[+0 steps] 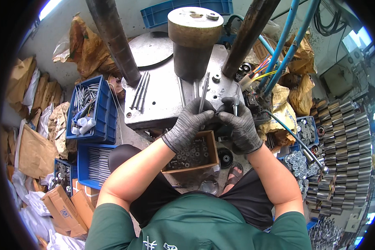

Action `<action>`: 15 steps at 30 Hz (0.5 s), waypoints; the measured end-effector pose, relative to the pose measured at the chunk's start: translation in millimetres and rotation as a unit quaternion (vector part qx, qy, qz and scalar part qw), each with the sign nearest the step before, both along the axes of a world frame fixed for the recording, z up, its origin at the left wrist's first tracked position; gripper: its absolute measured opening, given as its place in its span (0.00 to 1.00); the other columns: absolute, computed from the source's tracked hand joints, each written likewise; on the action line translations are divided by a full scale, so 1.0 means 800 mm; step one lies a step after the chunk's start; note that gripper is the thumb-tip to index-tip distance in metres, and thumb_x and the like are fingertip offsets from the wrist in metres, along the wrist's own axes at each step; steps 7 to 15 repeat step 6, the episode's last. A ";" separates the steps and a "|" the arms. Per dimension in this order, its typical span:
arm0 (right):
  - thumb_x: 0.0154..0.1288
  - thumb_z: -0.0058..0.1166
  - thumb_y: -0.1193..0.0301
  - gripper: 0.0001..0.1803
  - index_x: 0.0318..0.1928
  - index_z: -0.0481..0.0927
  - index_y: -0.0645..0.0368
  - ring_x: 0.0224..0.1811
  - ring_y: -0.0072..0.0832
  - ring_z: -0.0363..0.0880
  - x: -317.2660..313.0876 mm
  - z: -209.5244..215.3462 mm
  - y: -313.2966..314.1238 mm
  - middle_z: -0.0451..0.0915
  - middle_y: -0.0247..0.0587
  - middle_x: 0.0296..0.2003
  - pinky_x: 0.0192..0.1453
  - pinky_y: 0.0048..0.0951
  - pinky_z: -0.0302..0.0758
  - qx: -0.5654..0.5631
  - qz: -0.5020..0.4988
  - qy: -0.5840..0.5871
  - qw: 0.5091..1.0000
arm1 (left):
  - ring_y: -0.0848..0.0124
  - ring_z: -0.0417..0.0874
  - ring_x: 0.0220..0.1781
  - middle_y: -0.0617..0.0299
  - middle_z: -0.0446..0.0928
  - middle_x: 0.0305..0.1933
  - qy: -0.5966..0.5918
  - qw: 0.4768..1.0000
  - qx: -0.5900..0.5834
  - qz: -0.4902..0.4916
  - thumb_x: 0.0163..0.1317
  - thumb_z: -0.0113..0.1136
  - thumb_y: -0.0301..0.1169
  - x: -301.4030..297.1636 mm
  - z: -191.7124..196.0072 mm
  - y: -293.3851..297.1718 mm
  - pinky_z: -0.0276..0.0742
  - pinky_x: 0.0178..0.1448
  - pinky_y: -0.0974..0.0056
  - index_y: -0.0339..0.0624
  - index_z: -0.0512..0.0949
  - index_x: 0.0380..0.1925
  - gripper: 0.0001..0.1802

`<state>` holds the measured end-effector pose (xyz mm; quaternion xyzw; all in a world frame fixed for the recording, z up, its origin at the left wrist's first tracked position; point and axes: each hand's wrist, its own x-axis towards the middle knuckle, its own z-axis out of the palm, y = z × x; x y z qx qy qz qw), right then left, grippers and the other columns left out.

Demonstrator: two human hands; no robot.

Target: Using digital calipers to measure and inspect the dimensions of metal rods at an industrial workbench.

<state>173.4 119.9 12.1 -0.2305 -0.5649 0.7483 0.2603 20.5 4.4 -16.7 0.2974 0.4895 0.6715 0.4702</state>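
My gloved left hand (189,125) is closed around a slim metal shaft (204,92), which points up and away from me. A second metal shaft (236,100) stands up from the closed fingers of my gloved right hand (241,127). The two hands come close together at the near edge of the steel machine plate (150,116). Just beyond them is the thick metal ram (193,58), with a small ring (212,16) lying on its top. Several shafts (141,92) lie at the plate's left, and a small collar (216,78) rests right of the ram.
A cardboard box (215,149) of small metal rings sits below my hands. Blue crates (108,112) with rods stand at left. Dark columns (114,41) rise on either side of the ram, and blue hoses (286,46) hang at right. Stacked metal cylinders (341,154) fill the far right.
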 end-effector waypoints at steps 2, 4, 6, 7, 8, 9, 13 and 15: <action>0.65 0.63 0.80 0.24 0.62 0.76 0.61 0.45 0.25 0.83 -0.001 0.004 -0.004 0.82 0.38 0.43 0.52 0.28 0.82 -0.039 0.018 0.008 0.999 | 0.82 0.70 0.25 0.70 0.74 0.28 -0.002 1.000 0.005 0.002 0.69 0.66 0.32 0.005 0.001 0.000 0.69 0.29 0.76 0.43 0.76 0.45 0.10; 0.65 0.63 0.80 0.24 0.61 0.76 0.61 0.45 0.25 0.83 -0.001 0.004 -0.005 0.82 0.38 0.43 0.52 0.28 0.82 -0.037 0.013 0.005 0.999 | 0.82 0.71 0.25 0.71 0.75 0.29 -0.004 1.000 0.010 0.004 0.69 0.67 0.33 0.007 0.002 0.000 0.69 0.29 0.76 0.43 0.76 0.45 0.11; 0.65 0.63 0.80 0.24 0.61 0.76 0.61 0.45 0.25 0.83 -0.002 0.004 -0.006 0.82 0.38 0.43 0.53 0.27 0.82 -0.035 0.009 0.002 0.999 | 0.82 0.71 0.26 0.70 0.75 0.30 0.016 1.000 0.002 0.012 0.69 0.68 0.33 0.008 0.002 0.000 0.70 0.30 0.75 0.43 0.77 0.46 0.12; 0.65 0.63 0.80 0.24 0.61 0.76 0.61 0.45 0.25 0.83 -0.002 0.004 -0.006 0.82 0.38 0.43 0.53 0.27 0.82 -0.035 0.009 0.002 0.999 | 0.82 0.71 0.26 0.70 0.75 0.30 0.016 1.000 0.002 0.012 0.69 0.68 0.33 0.008 0.002 0.000 0.70 0.30 0.75 0.43 0.77 0.46 0.12; 0.65 0.63 0.80 0.24 0.61 0.76 0.61 0.45 0.25 0.83 -0.002 0.004 -0.006 0.82 0.38 0.43 0.53 0.27 0.82 -0.035 0.009 0.002 0.999 | 0.82 0.71 0.26 0.70 0.75 0.30 0.016 1.000 0.002 0.012 0.69 0.68 0.33 0.008 0.002 0.000 0.70 0.30 0.75 0.43 0.77 0.46 0.12; 0.65 0.63 0.80 0.24 0.61 0.76 0.61 0.45 0.25 0.83 -0.002 0.004 -0.006 0.82 0.38 0.43 0.53 0.27 0.82 -0.035 0.009 0.002 0.999 | 0.82 0.71 0.26 0.70 0.75 0.30 0.016 1.000 0.002 0.012 0.69 0.68 0.33 0.008 0.002 0.000 0.70 0.30 0.75 0.43 0.77 0.46 0.12; 0.65 0.63 0.80 0.24 0.61 0.76 0.61 0.45 0.25 0.83 -0.002 0.004 -0.006 0.82 0.38 0.43 0.53 0.27 0.82 -0.035 0.009 0.002 0.999 | 0.82 0.71 0.26 0.70 0.75 0.30 0.016 1.000 0.002 0.012 0.69 0.68 0.33 0.008 0.002 0.000 0.70 0.30 0.75 0.43 0.77 0.46 0.12; 0.65 0.63 0.80 0.24 0.61 0.76 0.61 0.45 0.25 0.83 -0.002 0.004 -0.006 0.82 0.38 0.43 0.53 0.27 0.82 -0.035 0.009 0.002 0.999 | 0.82 0.71 0.26 0.70 0.75 0.30 0.016 1.000 0.002 0.012 0.69 0.68 0.33 0.008 0.002 0.000 0.70 0.30 0.75 0.43 0.77 0.46 0.12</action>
